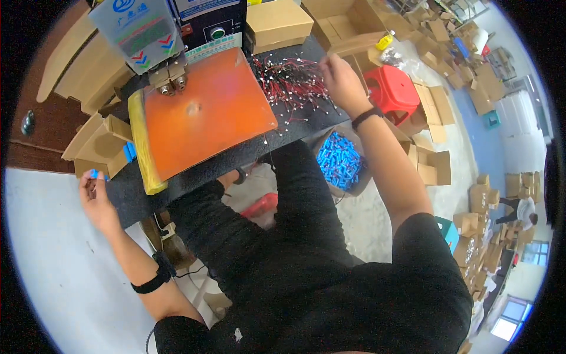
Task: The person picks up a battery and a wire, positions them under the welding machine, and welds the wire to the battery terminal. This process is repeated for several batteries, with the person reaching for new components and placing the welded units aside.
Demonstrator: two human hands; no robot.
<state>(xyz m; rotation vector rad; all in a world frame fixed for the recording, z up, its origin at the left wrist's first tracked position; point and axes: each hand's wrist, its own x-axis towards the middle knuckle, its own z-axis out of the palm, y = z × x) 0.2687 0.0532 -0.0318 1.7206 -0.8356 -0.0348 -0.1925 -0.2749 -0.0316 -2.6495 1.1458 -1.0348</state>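
My left hand (99,205): it pinches one blue cylinder (94,174), left of the orange board (218,127).
My right hand (345,84): it is at the wire heap (286,85), right of the orange board; whether I grasp a wire, I cannot tell.
More cylinders (340,160): many, right of the orange board, nearer to me.

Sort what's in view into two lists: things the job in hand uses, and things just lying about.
Seemingly in use:
- blue cylinder at the left hand
- red and black wires under the right hand
- orange board
- machine behind it
- heap of blue cylinders

Seemingly just lying about:
- red stool
- yellow bottle
- teal box
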